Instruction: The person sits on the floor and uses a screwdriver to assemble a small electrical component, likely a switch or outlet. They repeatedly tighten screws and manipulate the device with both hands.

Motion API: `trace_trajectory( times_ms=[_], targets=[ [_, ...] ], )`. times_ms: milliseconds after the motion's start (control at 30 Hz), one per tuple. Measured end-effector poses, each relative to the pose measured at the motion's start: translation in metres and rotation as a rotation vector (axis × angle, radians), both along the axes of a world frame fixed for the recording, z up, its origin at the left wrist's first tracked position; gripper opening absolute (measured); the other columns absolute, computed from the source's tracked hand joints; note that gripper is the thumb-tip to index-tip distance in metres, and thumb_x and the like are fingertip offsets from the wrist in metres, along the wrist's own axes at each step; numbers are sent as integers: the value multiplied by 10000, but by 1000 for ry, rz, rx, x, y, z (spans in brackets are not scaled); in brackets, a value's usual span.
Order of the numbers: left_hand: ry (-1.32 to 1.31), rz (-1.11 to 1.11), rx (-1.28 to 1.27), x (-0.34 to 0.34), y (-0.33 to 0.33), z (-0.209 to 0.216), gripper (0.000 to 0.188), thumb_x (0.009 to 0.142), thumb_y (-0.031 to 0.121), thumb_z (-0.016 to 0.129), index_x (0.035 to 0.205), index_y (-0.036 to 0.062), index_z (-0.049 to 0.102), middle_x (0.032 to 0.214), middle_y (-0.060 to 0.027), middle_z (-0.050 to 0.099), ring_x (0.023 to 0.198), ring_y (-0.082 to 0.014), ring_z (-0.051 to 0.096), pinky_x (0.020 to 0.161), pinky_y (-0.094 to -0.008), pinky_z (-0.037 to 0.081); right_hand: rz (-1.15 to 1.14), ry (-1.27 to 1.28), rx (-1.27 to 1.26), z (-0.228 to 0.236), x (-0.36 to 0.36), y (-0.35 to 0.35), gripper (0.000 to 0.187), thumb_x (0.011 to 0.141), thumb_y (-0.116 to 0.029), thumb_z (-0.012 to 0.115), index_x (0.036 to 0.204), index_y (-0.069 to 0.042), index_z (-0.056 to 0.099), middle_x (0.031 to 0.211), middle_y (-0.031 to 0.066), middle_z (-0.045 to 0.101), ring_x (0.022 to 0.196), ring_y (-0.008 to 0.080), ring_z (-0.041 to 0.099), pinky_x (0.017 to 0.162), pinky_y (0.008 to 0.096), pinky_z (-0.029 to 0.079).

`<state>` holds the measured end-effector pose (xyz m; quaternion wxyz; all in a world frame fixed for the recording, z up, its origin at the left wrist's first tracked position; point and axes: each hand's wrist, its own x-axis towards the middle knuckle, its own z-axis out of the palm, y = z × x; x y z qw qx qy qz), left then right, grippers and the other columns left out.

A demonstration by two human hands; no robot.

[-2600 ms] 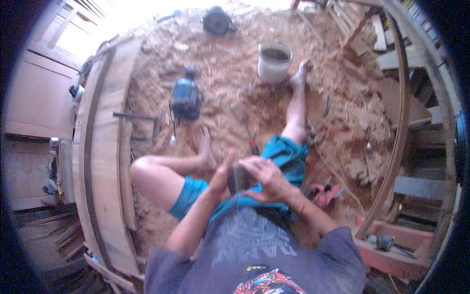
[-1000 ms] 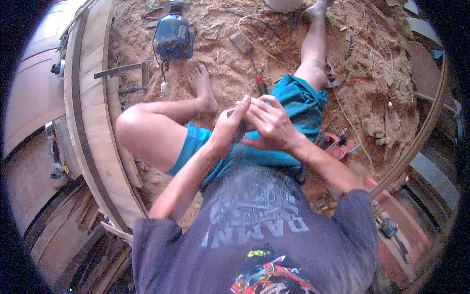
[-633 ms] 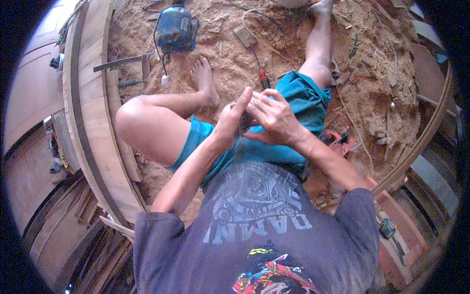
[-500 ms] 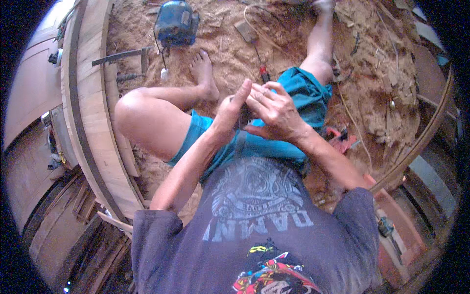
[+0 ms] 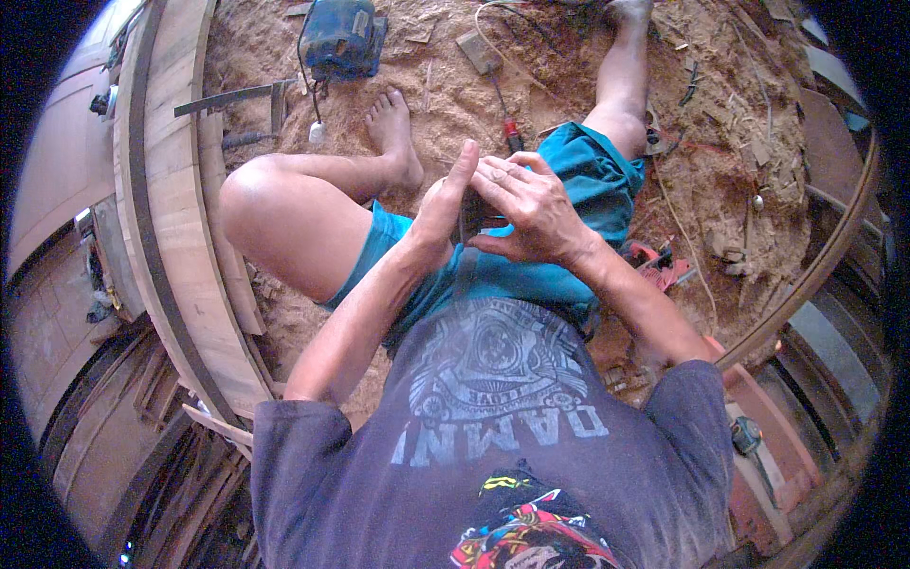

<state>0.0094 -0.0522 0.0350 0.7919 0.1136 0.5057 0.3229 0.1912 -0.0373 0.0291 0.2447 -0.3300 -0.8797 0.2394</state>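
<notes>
Above my lap, my left hand [image 5: 441, 211] is closed along one side of a small dark object [image 5: 468, 216], its thumb pointing up. My right hand [image 5: 536, 211] curls over the same object from the right, fingers bent against its far end and thumb at the near side. The two hands almost meet, and most of the object is hidden between them, so its kind cannot be made out. Just beyond the right hand, a red-handled screwdriver [image 5: 513, 133] lies on the sawdust.
A blue machine [image 5: 339, 40] with a cord stands at the far left on sawdust [image 5: 436, 71]. Long wooden boards [image 5: 175, 190] run along my left. A red tool [image 5: 664, 267] rests by my right thigh, near a cable [image 5: 684, 232]. A tape measure [image 5: 746, 435] sits at right.
Both hands stay together around the dark object. The right thumb has shifted a little toward the left hand, and the gap between the palms looks slightly wider. The view has moved a little.
</notes>
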Motion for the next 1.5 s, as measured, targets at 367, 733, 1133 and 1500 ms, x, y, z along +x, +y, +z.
trace_trajectory(
  times_ms=[367, 733, 1133, 1500],
  targets=[
    [114, -63, -89, 0, -4, -1, 700, 989, 770, 564, 1038, 87, 712, 798, -7, 607, 682, -132, 572, 601, -298, 454, 4, 19, 6, -6, 1, -6, 833, 709, -433, 918, 1362, 3, 639, 1369, 182, 698, 1313, 314, 652, 1116, 490, 460],
    [24, -64, -72, -4, -6, -18, 686, 934, 831, 577, 951, 153, 673, 765, 22, 573, 649, -115, 545, 563, -287, 419, -12, 61, 63, -9, 0, -11, 748, 727, -396, 901, 1306, 7, 652, 1332, 188, 707, 1262, 318, 673, 1078, 482, 484],
    [91, -101, -70, -8, -15, -12, 776, 909, 903, 494, 933, 147, 667, 718, 43, 515, 621, -100, 490, 532, -275, 356, -2, 84, 22, -14, -3, -16, 847, 690, -394, 917, 1379, 1, 625, 1357, 166, 690, 1265, 311, 659, 1079, 475, 482],
    [159, -59, -116, -4, -17, -14, 722, 971, 844, 474, 914, 148, 658, 751, 14, 551, 653, -117, 523, 569, -294, 410, -3, 76, -5, -23, -5, -23, 865, 675, -375, 927, 1388, 3, 614, 1363, 170, 686, 1277, 320, 655, 1093, 476, 478]
  ],
)
